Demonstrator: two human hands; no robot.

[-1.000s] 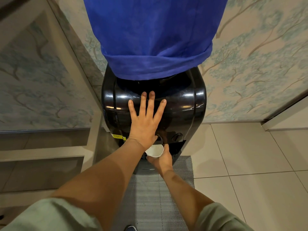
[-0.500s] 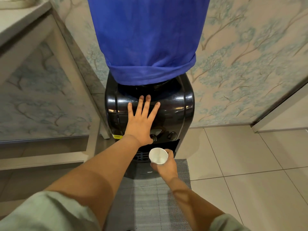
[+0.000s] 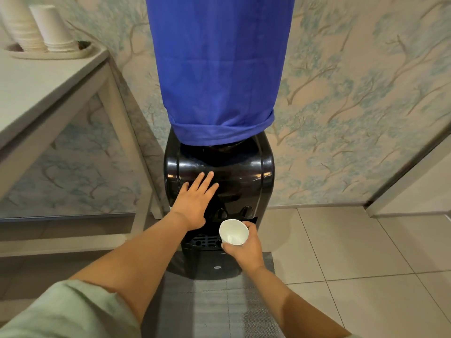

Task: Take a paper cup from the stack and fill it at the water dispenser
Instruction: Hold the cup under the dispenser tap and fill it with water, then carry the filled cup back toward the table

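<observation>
Paper cup [image 3: 233, 232] now out from under the taps, drawn back toward the body since a second ago, when tucked in close beneath the spouts. Held upright, mouth up, in the right hand [image 3: 245, 248], grip wrapped around its lower wall, fingers pressed onto the paper. Inside looks pale and dry; whether any water went in, cannot tell from here. Just beyond the grip, two round taps [image 3: 233, 212] on the black dispenser [image 3: 244, 181]; just beside and below it, the drip grille [image 3: 203, 241]. Left hand [image 3: 196, 202] flat on the dispenser front, fingers spread, holding nothing, same bracing place as before. Well up and left of that hand, the cup stacks [image 3: 36, 28] on the counter [image 3: 44, 81]. Probably either filling finished or cup pulled away early; a look inside needed before calling it done.
</observation>
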